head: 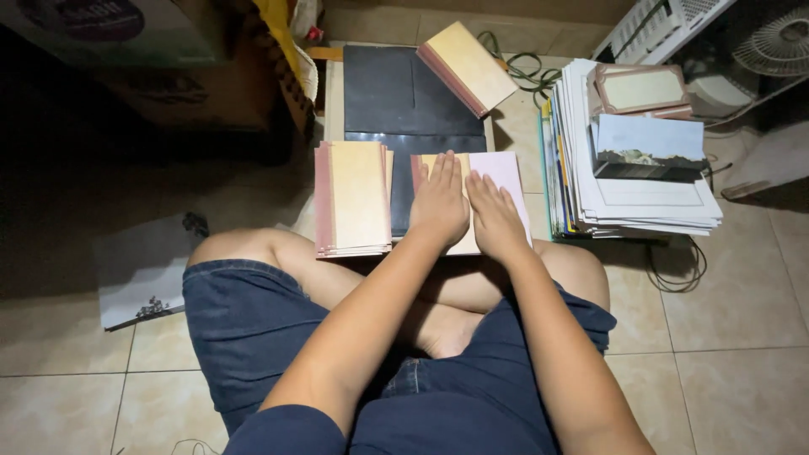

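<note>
I sit cross-legged on a tiled floor. My left hand (pixel 440 202) lies flat, fingers together, on a folded card (pixel 508 173) with a cream left half and a pale pink right half. My right hand (pixel 495 216) rests flat beside it, pressing the same card's middle. The card lies on a black board (pixel 396 93) in front of my knees. To the left, a stack of similar cream and pink cards (pixel 352 198) sits on the board's edge. Neither hand grips anything.
Another stack of cream cards (pixel 468 66) lies tilted at the board's far end. A tall pile of paper sheets and cards (pixel 632 152) stands at the right, a fan (pixel 771 42) behind it. A cardboard box (pixel 185 67) is at the left, a printed sheet (pixel 143 270) on the floor.
</note>
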